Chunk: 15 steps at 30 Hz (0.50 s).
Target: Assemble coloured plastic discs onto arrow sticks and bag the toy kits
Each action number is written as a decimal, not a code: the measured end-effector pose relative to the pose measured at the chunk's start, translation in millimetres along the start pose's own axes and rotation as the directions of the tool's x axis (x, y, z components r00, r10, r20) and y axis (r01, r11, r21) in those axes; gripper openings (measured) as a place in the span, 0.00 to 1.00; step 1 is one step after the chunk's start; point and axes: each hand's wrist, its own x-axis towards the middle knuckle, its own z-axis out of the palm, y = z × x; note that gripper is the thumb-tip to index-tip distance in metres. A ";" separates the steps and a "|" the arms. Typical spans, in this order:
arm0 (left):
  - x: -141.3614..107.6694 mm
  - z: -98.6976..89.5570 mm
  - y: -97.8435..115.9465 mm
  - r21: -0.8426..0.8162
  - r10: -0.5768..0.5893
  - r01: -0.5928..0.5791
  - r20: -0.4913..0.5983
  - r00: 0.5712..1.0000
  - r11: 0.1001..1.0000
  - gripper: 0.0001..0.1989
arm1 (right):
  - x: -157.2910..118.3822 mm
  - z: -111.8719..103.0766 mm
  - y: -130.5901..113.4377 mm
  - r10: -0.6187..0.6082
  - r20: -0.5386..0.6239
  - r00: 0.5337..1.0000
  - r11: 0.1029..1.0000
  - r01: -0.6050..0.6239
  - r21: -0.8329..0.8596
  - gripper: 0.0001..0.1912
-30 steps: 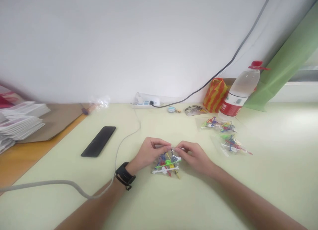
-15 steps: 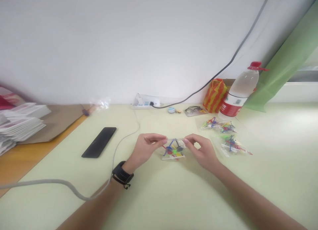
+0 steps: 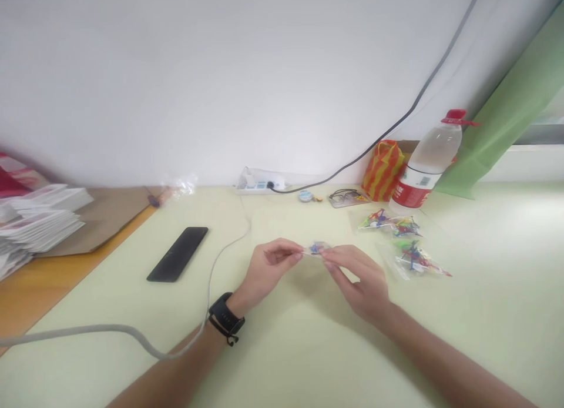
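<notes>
Between my hands is a small clear plastic bag (image 3: 316, 248) with colourful pieces inside, seen nearly edge-on above the pale green table. My left hand (image 3: 272, 271) pinches its left end between thumb and fingers, and a black watch is on that wrist. At the bag's right side my right hand (image 3: 359, 278) has its fingertips on the bag, fingers held together. Several similar bags of coloured pieces (image 3: 416, 258) lie on the table to the right of my right hand.
A black phone (image 3: 177, 254) and a grey cable (image 3: 141, 337) lie at left, the cable crossing my left forearm. Behind are a power strip (image 3: 259, 181), a large bottle (image 3: 425, 167) and a striped bag (image 3: 382, 170). White cards (image 3: 42, 223) are stacked far left.
The bag has tilted from showing its face to nearly edge-on and is slightly higher. My right hand's fingers have turned and moved in over the bag's right side.
</notes>
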 end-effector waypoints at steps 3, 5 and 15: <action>1.1 0.9 -5.0 0.064 -0.038 0.036 0.032 0.999 0.997 0.09 | -2.4 3.6 0.4 -0.112 0.198 0.974 0.991 0.124 -0.050 0.14; 3.1 -0.6 -11.3 0.160 -0.060 0.063 -0.022 0.998 0.985 0.11 | -4.2 7.5 3.4 -0.142 0.382 0.913 0.982 0.178 -0.061 0.13; 7.1 -9.6 -18.8 0.170 -0.141 0.164 -0.141 0.980 0.972 0.13 | -4.3 -3.3 33.5 0.102 0.514 0.851 0.923 0.112 -0.368 0.10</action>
